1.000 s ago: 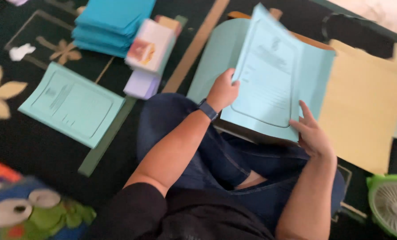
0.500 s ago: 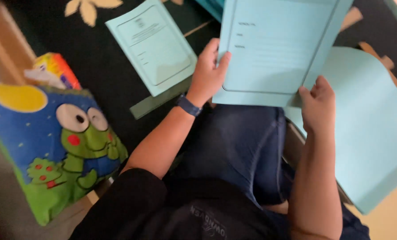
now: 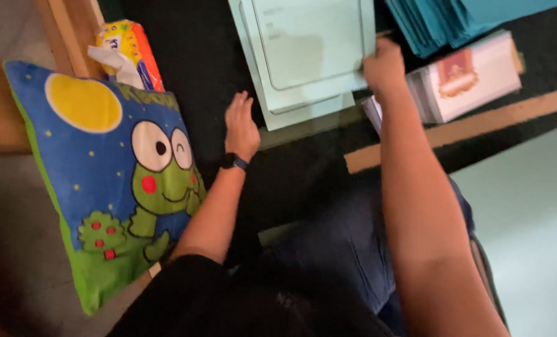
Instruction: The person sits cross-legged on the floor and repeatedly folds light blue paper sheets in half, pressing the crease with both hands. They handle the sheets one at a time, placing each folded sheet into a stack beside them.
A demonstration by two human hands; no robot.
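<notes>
Under the right hand [image 3: 384, 68], pale green folder [image 3: 309, 50], pinched.

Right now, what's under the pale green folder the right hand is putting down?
Under the pale green folder in the right hand lies a second matching folder on the dark carpet. Anything beneath that is covered.

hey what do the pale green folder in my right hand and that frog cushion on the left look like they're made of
Folder: thin card or stiff paper, matte, judging by its flat face, crisp edges and printed lines. The right hand holds its edge. Cushion: probably soft printed fabric, perhaps fleece; its surface looks slightly fuzzy, the shape plump and rounded. The left hand lies on dark carpet beside it.
</notes>
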